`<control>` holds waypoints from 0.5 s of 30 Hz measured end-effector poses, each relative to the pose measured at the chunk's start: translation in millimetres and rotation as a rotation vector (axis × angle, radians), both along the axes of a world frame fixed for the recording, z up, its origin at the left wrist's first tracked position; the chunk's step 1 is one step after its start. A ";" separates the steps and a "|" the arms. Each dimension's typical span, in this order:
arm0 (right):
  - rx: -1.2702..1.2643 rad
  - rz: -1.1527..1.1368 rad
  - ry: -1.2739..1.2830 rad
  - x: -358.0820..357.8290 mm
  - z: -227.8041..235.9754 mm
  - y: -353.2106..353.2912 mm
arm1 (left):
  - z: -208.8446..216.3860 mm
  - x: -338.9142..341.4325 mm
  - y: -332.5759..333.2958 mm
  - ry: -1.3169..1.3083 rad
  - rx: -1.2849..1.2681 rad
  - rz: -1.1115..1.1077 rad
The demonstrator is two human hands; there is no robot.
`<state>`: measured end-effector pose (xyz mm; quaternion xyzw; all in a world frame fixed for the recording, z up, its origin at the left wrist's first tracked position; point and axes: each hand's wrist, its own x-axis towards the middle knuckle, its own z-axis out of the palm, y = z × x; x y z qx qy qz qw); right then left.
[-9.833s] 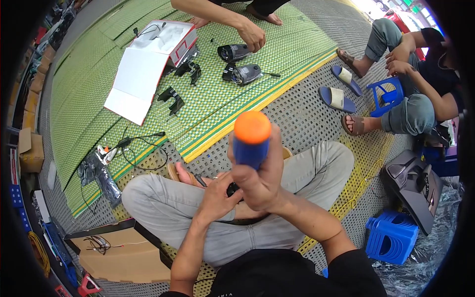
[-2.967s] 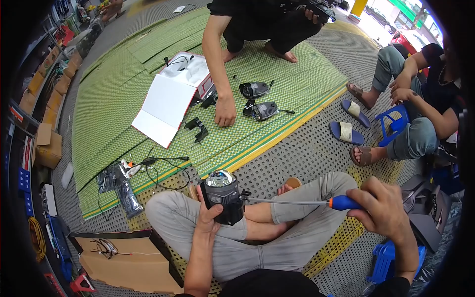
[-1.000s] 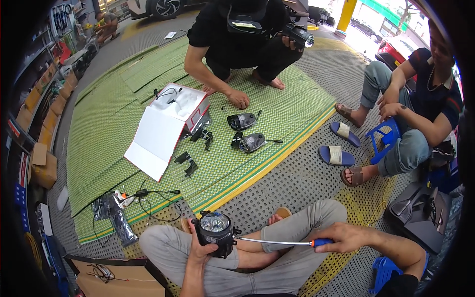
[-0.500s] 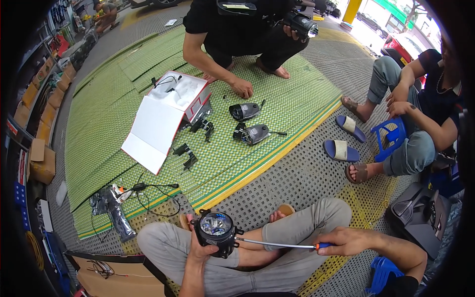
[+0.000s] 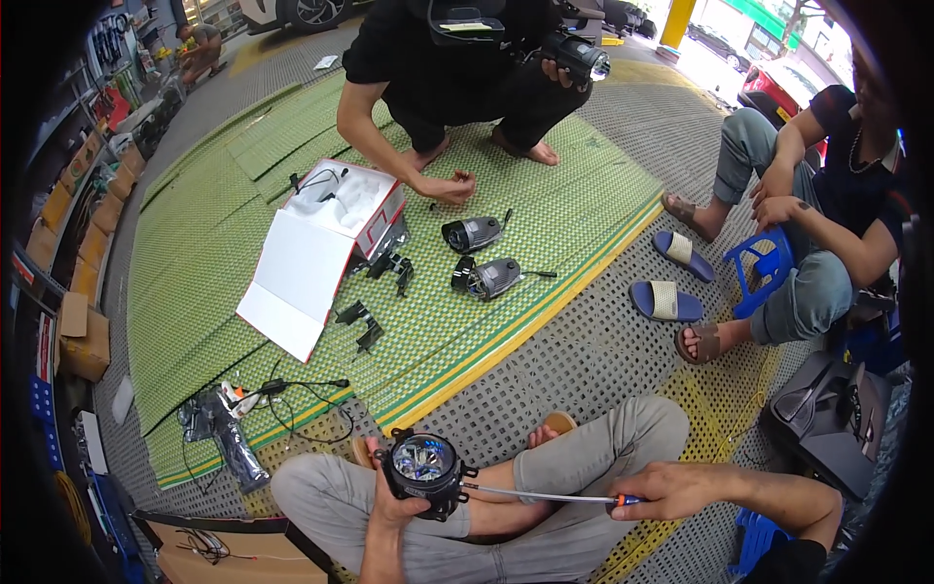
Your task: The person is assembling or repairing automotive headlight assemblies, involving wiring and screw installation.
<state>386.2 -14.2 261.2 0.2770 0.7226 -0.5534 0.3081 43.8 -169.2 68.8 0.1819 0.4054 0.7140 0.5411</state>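
Observation:
My left hand [image 5: 397,506] grips a round black fog lamp [image 5: 424,465] from its left and lower side, with the clear lens facing up above my crossed legs. To the right, my right hand [image 5: 662,490] is closed on the blue and orange handle of a flexible-shaft screwdriver [image 5: 540,496]. The thin grey shaft bows slightly and runs level to the lamp. Its tip meets the small bracket on the lamp's right side; whether it sits in a screw there is too small to tell.
Across the green woven mat [image 5: 545,243], a person squats holding another lamp [image 5: 576,60]. Two black lamps [image 5: 489,278], brackets [image 5: 362,324] and an open white box [image 5: 298,292] lie there. A bagged tool [image 5: 236,443] and cables are at left. A seated person and slippers [image 5: 665,301] are at right.
My right hand has moved slightly left, toward the lamp. The squatting person's free hand has lifted from the mat and shifted left. The whole view has shifted a little.

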 end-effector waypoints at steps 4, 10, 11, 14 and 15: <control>0.627 0.089 0.114 -7.2 4.8 -22.8 | -3.5 -6.8 1.6 0.009 -0.036 -0.078; 0.406 0.076 0.023 -12.4 -5.5 -10.5 | -13.4 -0.3 -2.7 0.031 -0.019 0.020; 0.266 0.061 0.007 -10.5 -8.9 -6.4 | -13.4 -1.2 -2.5 0.030 -0.020 0.022; 0.215 0.051 0.075 -6.5 -11.0 -0.9 | -14.3 -5.7 -2.6 0.032 -0.004 -0.073; 0.211 0.055 0.076 -10.6 -8.1 -2.9 | -16.0 -6.9 -2.4 0.023 -0.003 -0.077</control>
